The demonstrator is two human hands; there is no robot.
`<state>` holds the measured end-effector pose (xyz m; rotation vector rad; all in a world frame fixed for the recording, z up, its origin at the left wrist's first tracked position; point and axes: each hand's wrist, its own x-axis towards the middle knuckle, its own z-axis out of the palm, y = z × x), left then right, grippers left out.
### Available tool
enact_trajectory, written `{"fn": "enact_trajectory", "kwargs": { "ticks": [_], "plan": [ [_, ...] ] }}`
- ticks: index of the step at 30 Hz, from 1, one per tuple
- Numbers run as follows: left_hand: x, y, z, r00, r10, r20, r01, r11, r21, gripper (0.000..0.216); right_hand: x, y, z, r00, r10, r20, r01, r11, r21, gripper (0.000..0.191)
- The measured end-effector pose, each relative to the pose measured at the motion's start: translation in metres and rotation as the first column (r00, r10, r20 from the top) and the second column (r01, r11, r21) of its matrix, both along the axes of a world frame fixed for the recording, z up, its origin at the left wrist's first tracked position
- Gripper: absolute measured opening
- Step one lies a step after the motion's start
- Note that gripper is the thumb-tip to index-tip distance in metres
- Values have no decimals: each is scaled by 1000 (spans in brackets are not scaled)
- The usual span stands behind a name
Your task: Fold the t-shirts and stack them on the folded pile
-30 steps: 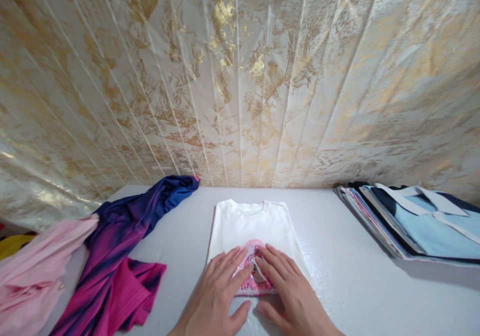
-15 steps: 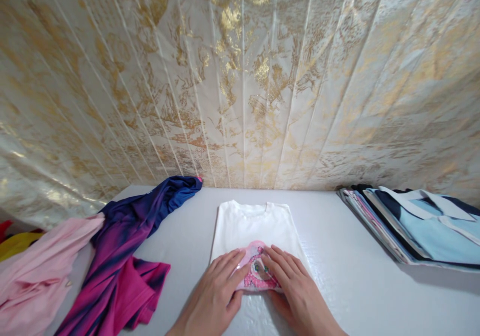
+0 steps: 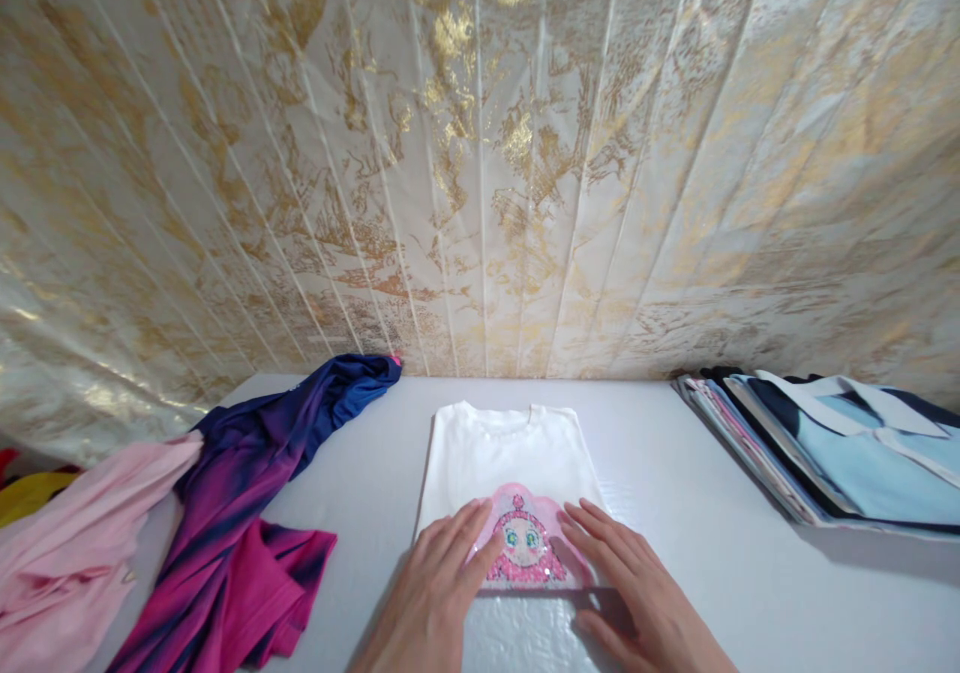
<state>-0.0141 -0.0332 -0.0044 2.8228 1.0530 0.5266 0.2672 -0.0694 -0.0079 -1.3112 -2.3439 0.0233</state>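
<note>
A white T-shirt (image 3: 510, 448) lies folded on the table in front of me, its neckline at the far side. On its near part is a pink sequined print (image 3: 521, 543) of a cartoon face with green eyes. My left hand (image 3: 442, 573) rests on the shirt's near left part, fingers stretched out flat. My right hand (image 3: 626, 573) is at the near right edge, its fingers spread and the fingertips over the print's right side. Neither hand grips the cloth.
On the left lie a crumpled purple and navy garment (image 3: 247, 493), a pink garment (image 3: 75, 543) and some yellow cloth (image 3: 34, 493). A stack of folded clothes (image 3: 847, 453) stands on the right of the white table (image 3: 720, 573). A gold-patterned sheet (image 3: 480, 153) hangs behind.
My right hand has moved right, off the middle of the print, and its fingers have spread, so the face shows. The left hand has barely shifted. The shirt lies in about the same place.
</note>
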Motion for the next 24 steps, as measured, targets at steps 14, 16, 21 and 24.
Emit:
{"fn": "enact_trajectory", "kwargs": {
  "ticks": [14, 16, 21, 24],
  "plan": [
    [9, 3, -4, 989, -37, -142, 38, 999, 6, 78, 3, 1, -9, 996, -53, 72, 52, 999, 11, 68],
    [12, 3, -5, 985, -57, -164, 54, 998, -23, 84, -3, -2, -13, 992, -11, 125, 6, 999, 41, 81],
    [17, 4, -10, 975, -75, -208, 62, 996, -67, 88, -17, -5, -27, 975, 54, 213, -78, 992, 104, 90],
    [15, 4, -13, 978, -75, -194, 65, 996, -56, 91, -7, -6, -25, 982, -14, 191, -2, 997, 82, 88]
  ]
}}
